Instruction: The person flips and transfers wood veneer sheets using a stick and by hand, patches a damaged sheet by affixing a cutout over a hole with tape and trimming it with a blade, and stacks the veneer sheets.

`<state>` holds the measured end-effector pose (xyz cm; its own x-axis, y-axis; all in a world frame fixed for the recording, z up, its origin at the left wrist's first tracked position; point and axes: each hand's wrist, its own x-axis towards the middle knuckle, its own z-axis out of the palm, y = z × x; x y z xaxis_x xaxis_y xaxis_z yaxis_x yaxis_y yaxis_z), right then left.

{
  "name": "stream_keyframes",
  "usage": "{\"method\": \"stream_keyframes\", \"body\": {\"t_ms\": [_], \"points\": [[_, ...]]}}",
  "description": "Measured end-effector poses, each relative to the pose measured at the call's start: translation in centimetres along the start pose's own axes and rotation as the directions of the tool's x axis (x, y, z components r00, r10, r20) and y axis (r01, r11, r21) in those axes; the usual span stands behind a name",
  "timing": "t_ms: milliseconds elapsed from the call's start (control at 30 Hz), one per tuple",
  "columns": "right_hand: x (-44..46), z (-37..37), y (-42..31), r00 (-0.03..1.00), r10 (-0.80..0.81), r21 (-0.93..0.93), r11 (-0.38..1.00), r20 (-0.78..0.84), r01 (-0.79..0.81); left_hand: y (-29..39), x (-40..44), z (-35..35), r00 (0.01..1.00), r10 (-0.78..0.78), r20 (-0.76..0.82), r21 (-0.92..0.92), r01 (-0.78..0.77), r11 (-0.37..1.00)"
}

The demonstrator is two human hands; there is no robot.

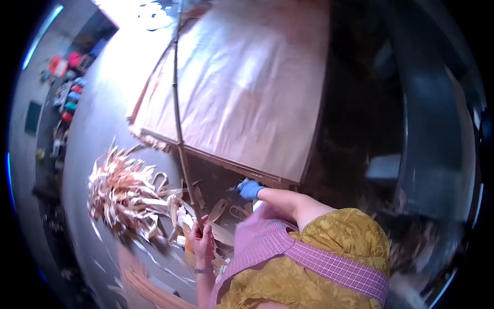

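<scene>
Good handling of the long pole (176, 92) likely means a firm hold at the near end and a steady angle, so it doesn't scrape the sheet stack (257, 92) it crosses in view; whether they touch is unclear. The left hand (203, 243) has its grip wrapped around that end, forearm rising from below, beside the loose strips (123, 193). The blue-gloved right hand (249, 189) reaches across to the stack's near edge; its grip I cannot tell.

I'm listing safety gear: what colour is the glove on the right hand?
The glove is blue, best seen in the head view.
</scene>
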<state>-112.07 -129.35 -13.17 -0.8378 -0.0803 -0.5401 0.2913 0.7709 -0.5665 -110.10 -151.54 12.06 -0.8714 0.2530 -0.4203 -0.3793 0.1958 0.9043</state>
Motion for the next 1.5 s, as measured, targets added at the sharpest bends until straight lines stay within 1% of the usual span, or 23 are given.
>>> {"method": "stream_keyframes", "body": {"t_ms": [33, 67, 100, 167, 200, 300, 367, 433, 500, 600, 700, 733, 833, 867, 900, 933, 967, 1033, 1133, 1233, 1267, 1367, 1500], "points": [[1.5, 1.2, 3.6, 0.977, 0.190, 0.002, 0.982, -0.100, -0.191, -0.4, 2.6, -0.6, 0.999, -0.015, 0.033, 0.007, 0.014, 1.000], [3.1, 2.4, 7.6, 0.918, 0.355, 0.152, 0.931, -0.176, -0.332, -0.7, 5.3, -0.7, 0.998, -0.021, 0.061, 0.010, 0.020, 1.000], [4.0, 3.1, 10.9, 0.828, 0.512, 0.303, 0.846, -0.227, -0.440, -0.6, 7.7, -0.6, 0.994, -0.050, 0.100, 0.028, 0.047, 0.998], [3.7, 2.1, 15.2, 0.616, 0.764, 0.520, 0.611, -0.191, -0.597, -0.5, 12.4, -0.1, 0.983, -0.093, 0.161, 0.064, 0.084, 0.994], [3.7, 1.3, 16.6, 0.508, 0.839, 0.556, 0.522, -0.196, -0.647, -1.0, 14.9, 0.2, 0.977, -0.116, 0.181, 0.074, 0.105, 0.992], [6.3, 2.5, 21.8, 0.147, 0.965, 0.660, 0.255, -0.216, -0.706, -3.7, 22.6, 0.3, 0.954, -0.141, 0.264, 0.087, 0.122, 0.989], [7.8, 2.5, 23.0, -0.018, 0.986, 0.725, 0.110, -0.167, -0.680, -5.5, 27.4, 0.4, 0.944, -0.167, 0.286, 0.109, 0.141, 0.984], [10.5, 5.9, 25.2, -0.084, 0.961, 0.658, 0.114, -0.262, -0.744, -5.8, 31.4, 1.3, 0.929, -0.197, 0.314, 0.121, 0.167, 0.979], [12.3, 8.1, 26.1, -0.200, 0.902, 0.734, 0.165, -0.383, -0.659, -6.4, 35.0, 1.1, 0.908, -0.211, 0.362, 0.151, 0.167, 0.974], [13.2, 7.9, 25.3, 0.094, 0.897, 0.736, 0.410, -0.431, -0.538, -6.0, 39.2, 0.7, 0.887, -0.242, 0.394, 0.177, 0.185, 0.967], [14.8, 2.7, 19.4, 0.006, 0.916, 0.769, 0.339, -0.401, -0.542, -4.5, 42.9, 0.3, 0.867, -0.259, 0.426, 0.202, 0.188, 0.961], [14.7, 2.3, 18.9, 0.054, 0.921, 0.720, 0.337, -0.385, -0.606, -4.0, 44.1, 0.1, 0.860, -0.253, 0.444, 0.208, 0.176, 0.962], [14.7, 3.1, 19.8, -0.136, 0.914, 0.591, 0.129, -0.383, -0.796, -2.4, 46.9, -0.4, 0.835, -0.280, 0.474, 0.240, 0.183, 0.953], [14.0, 4.2, 21.6, -0.155, 0.932, 0.639, 0.099, -0.329, -0.763, -2.5, 47.9, -0.8, 0.835, -0.277, 0.475, 0.244, 0.177, 0.953], [14.4, 11.5, 27.6, -0.142, 0.851, 0.366, 0.063, -0.506, -0.928, -2.9, 49.0, -1.2, 0.838, -0.274, 0.472, 0.249, 0.172, 0.953], [13.9, 9.2, 26.8, -0.249, 0.921, 0.512, -0.066, -0.299, -0.857, -4.0, 50.4, -2.2, 0.838, -0.261, 0.479, 0.244, 0.158, 0.957], [14.1, 10.3, 27.7, -0.336, 0.873, 0.513, -0.120, -0.352, -0.850, -4.7, 51.4, -2.8, 0.841, -0.252, 0.478, 0.270, 0.132, 0.954], [15.6, 10.2, 27.5, -0.334, 0.886, 0.511, -0.136, -0.320, -0.849, -5.5, 53.0, -3.4, 0.841, -0.238, 0.486, 0.325, 0.078, 0.943], [15.6, 8.8, 26.9, -0.260, 0.946, 0.527, -0.124, -0.192, -0.841, -6.2, 54.6, -3.0, 0.832, -0.305, 0.463, 0.326, 0.160, 0.932], [13.8, 6.7, 24.1, -0.098, 0.983, 0.397, -0.028, -0.158, -0.917, -7.5, 55.6, -1.6, 0.814, -0.279, 0.510, 0.268, 0.158, 0.950], [13.9, 6.1, 23.6, -0.091, 0.992, 0.418, -0.045, -0.091, -0.907, -7.6, 55.9, -1.0, 0.806, -0.272, 0.526, 0.266, 0.148, 0.953], [14.6, 6.5, 21.6, -0.242, 0.905, 0.534, -0.020, -0.349, -0.846, -6.6, 56.4, 0.2, 0.778, -0.283, 0.561, 0.262, 0.157, 0.952], [16.1, 9.3, 26.3, -0.278, 0.938, 0.745, -0.034, -0.206, -0.666, -6.7, 57.2, 0.4, 0.781, -0.290, 0.553, 0.261, 0.168, 0.951]]}}
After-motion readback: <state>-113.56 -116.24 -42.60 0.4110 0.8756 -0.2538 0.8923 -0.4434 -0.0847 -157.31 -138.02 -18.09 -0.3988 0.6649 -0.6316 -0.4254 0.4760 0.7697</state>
